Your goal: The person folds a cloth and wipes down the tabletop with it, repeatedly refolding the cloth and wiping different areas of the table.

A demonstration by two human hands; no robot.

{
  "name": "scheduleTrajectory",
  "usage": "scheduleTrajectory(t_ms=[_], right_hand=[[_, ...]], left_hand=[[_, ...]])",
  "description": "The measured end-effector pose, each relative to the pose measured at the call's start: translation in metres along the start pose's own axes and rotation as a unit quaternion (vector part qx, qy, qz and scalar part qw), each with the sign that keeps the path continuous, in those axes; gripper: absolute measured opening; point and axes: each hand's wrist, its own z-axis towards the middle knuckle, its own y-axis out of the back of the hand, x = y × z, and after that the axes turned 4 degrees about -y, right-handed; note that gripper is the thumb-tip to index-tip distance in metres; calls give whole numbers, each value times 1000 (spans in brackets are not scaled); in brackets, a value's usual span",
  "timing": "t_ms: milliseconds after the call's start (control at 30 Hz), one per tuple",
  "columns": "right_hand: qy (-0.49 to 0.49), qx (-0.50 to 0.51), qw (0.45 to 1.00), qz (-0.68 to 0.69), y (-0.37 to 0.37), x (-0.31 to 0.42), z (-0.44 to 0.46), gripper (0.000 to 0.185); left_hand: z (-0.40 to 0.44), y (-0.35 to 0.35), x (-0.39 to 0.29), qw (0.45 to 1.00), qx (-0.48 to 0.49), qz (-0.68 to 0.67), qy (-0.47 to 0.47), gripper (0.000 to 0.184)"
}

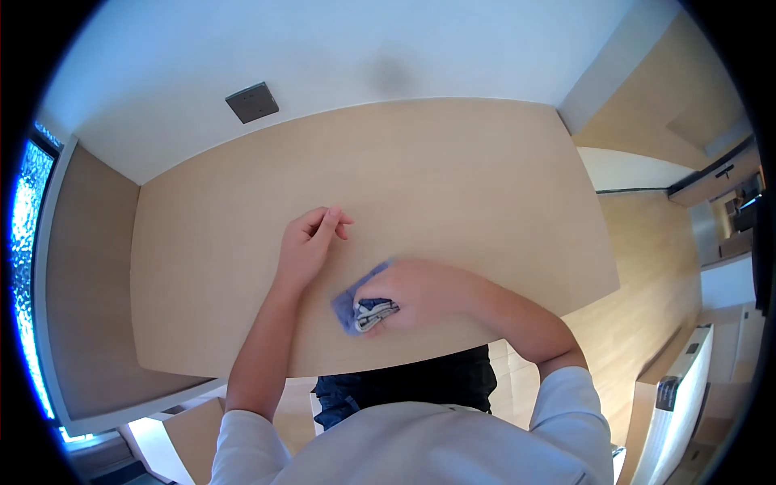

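My right hand (412, 293) grips a folded blue-grey cloth (347, 305) against the wooden tabletop (453, 170), close to its front edge. Folds with dark and pale stripes show between the thumb and fingers, and the palm hides much of the cloth. Farther in on the table and to the left, my left hand (311, 241) is held with its fingers curled in and the thumb against them. Nothing shows in it, and it is apart from the cloth.
A dark wall socket plate (252, 103) sits on the white wall behind the table. At the left, a wooden side panel (93, 267) borders the table beside a bright window (28, 234). Wooden floor (647, 250) lies beyond the right edge.
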Motion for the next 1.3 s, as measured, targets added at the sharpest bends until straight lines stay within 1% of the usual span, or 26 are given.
scheduleTrajectory(t_ms=[67, 167, 267, 367, 467, 567, 667, 733, 800, 900, 933, 1000, 1100, 1133, 1233, 1300], right_hand=[[-15, 93, 988, 121, 9, 6, -3, 48], [31, 144, 950, 275, 9, -7, -4, 40], [39, 53, 956, 285, 7, -10, -7, 43], [-51, 24, 995, 88, 22, 7, -9, 53], [-105, -36, 991, -77, 5, -7, 1, 50], [-119, -75, 984, -114, 5, -13, 3, 49], [-136, -134, 971, -147, 19, -22, -2, 49], [-165, -188, 955, -162, 32, -34, -4, 53], [-194, -239, 936, -169, 43, -45, -6, 55], [-233, -309, 906, -171, 58, -58, -12, 52], [-263, -324, 892, -172, 65, -62, -14, 50], [-321, -354, 860, -176, 78, -67, -19, 48], [-351, -447, 789, -232, 84, -84, -27, 40], [-357, -480, 760, -253, 85, -88, -30, 37], [-315, -594, 681, -289, 91, -88, -43, 34], [-271, -636, 663, -289, 93, -74, -48, 35]], left_hand=[[1, 2, 2, 1000, 4, -4, -6, 38], [1, 3, 2, 1000, 6, -9, -8, 38], [1, 3, 3, 1000, 4, -12, -7, 38], [0, 3, 2, 1000, 3, -18, 0, 38], [0, 4, -1, 1000, 7, -15, 1, 37], [-2, 3, 0, 1000, 11, -10, -4, 37], [-2, 3, 0, 1000, 10, -9, 0, 37], [-1, 4, 1, 1000, 8, -8, -7, 38], [0, 2, 4, 1000, 8, -7, -29, 38], [-2, 3, -1, 1000, 6, 3, -7, 39], [-2, 3, -1, 1000, 7, 3, -5, 39], [-1, 4, -1, 1000, 7, 2, -2, 40], [1, 3, 4, 999, 10, 4, -30, 38], [1, 2, 5, 999, 10, 3, -33, 39], [-1, 1, 3, 999, 9, 4, -32, 39], [-2, 1, -1, 1000, 7, 8, -20, 39]])
